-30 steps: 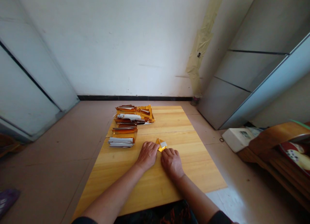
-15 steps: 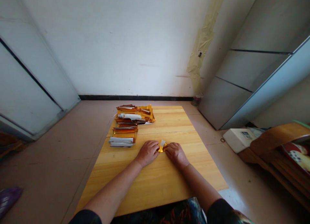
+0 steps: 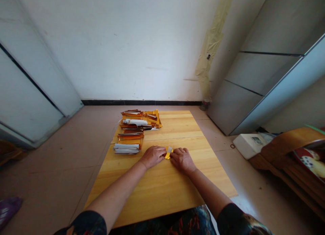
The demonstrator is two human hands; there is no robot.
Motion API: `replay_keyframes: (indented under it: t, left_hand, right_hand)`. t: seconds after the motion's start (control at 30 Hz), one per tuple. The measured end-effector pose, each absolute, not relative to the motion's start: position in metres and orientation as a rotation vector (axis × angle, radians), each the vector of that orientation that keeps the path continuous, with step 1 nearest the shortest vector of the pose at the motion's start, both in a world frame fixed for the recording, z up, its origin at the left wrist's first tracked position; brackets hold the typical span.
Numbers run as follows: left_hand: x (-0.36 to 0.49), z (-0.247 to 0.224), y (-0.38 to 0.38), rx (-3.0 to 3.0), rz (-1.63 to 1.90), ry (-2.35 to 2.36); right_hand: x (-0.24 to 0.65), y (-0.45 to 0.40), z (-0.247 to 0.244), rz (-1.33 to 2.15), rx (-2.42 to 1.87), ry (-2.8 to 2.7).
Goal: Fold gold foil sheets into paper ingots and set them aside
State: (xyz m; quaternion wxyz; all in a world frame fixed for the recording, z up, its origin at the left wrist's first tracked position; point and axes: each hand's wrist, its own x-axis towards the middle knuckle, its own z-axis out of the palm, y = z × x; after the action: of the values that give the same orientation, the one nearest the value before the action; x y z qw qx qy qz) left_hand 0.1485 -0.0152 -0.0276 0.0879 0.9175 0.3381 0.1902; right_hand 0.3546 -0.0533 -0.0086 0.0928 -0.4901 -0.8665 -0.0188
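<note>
Nearest: dark sleeves (image 3: pixel 92 223), forearms reaching over the wood bench (image 3: pixel 152 194). Mid-bench, slightly R of ctr, the L hand (image 3: pixel 153 156) & R hand (image 3: pixel 182 161) face each other w/ a small gold piece (image 3: pixel 167 156) btwn; L grip closed on its left edge, R grip closed on its right. Pale patch (image 3: pixel 170 149) on its far part. Left, a bit farther: white stack (image 3: pixel 126 149), then amber bundle (image 3: pixel 130 137) just beyond. Far left: mixed pile (image 3: pixel 153 117), amber w/ white roll (image 3: pixel 134 122). Beyond bench: floor, blk skirting (image 3: pixel 142 102), white wall (image 3: pixel 139 48).
</note>
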Motion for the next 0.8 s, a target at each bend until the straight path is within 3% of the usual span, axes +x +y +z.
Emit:
replay_keyframes:
  t: [0.43, 0.8]
  left_hand:
    - [0.15, -0.031, -0.015, 3.153, 0.654, 0.959]
    - [0.158, -0.029, -0.027, 3.003, 0.741, 1.21]
  right_hand:
    - [0.351, -0.051, -0.013, -0.17, -1.451, -2.506]
    - [0.342, -0.058, -0.028, -0.18, -1.573, -2.396]
